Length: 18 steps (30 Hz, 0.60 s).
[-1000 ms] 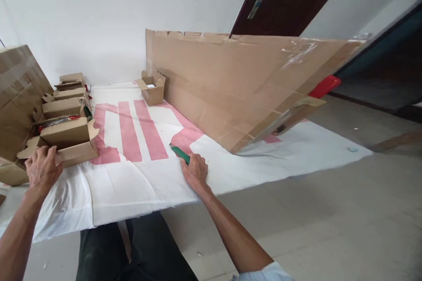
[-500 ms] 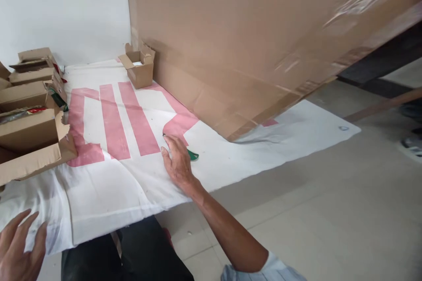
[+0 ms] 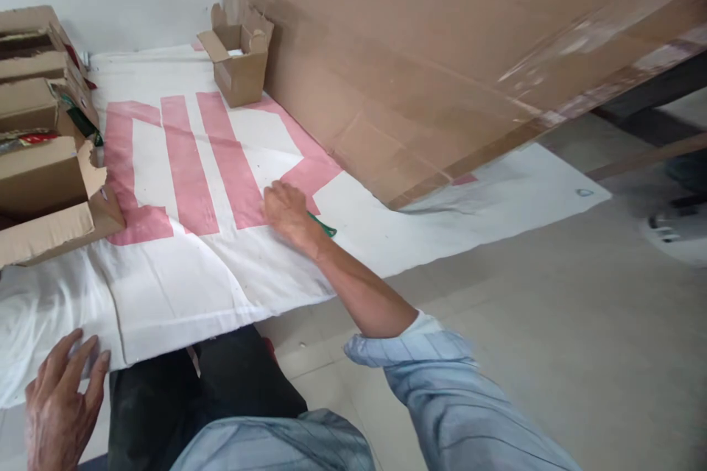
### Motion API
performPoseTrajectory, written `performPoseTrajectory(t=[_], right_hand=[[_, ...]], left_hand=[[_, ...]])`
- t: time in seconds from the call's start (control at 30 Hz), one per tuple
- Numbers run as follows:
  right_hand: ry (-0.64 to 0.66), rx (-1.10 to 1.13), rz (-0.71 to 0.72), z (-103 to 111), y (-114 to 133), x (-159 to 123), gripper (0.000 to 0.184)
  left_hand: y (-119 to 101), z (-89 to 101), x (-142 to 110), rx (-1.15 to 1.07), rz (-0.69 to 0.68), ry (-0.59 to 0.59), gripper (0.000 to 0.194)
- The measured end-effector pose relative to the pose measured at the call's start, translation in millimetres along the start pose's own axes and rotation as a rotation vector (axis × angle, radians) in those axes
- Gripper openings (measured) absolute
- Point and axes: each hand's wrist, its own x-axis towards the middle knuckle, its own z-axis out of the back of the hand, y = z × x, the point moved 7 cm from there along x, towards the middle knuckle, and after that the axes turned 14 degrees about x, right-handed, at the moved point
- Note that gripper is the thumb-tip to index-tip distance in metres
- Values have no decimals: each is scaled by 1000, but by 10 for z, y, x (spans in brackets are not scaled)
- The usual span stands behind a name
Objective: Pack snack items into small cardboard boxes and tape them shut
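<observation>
My right hand (image 3: 290,212) is on the cloth-covered table, its fingers curled closed over a slim green object (image 3: 325,227). Only the green end of that object sticks out behind the hand, so its kind is hidden. Down at the table's front left edge is my left hand (image 3: 67,399), fingers apart and holding nothing. It is close to the hanging white cloth (image 3: 160,294), which is printed with large pink shapes.
Several open cardboard boxes (image 3: 60,195) line the left side, with red and green packets showing. A small open carton (image 3: 243,73) stands at the back against a large cardboard sheet (image 3: 420,73), which leans over the table's right part. Tiled floor (image 3: 497,324) lies in front.
My right hand has closed its fingers over the green object, where before they were spread above it. My left hand stays open and shows more fully. The view has tilted down.
</observation>
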Motion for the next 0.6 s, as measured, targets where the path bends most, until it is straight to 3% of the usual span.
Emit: performPoseTrajectory(t=[0.1,0.2,0.27,0.33,0.4,0.47,0.6], right_hand=[[126,-89,67,-106,237,-380,44],[379,-32,344,-378,762,-1206,40],[438,4,420,-339,951,-1759,33],[429,90,394,-122,979,-2090,26],[398,117,317,101,919,-2152,32],[303,73,253,232,877,-2006,29],[233,37,229,99,923,-1578,31]], left_hand=[[88,6,-83,-3,27,13,27],[179,8,-158,0,26,17,29],[260,19,-226,2,29,11,28],[332,39,-276,1,44,6,26],[357,76,-265,-5,64,-25,26],[306,110,-197,-36,49,-82,28],[183,37,-140,-108,-87,-114,32]])
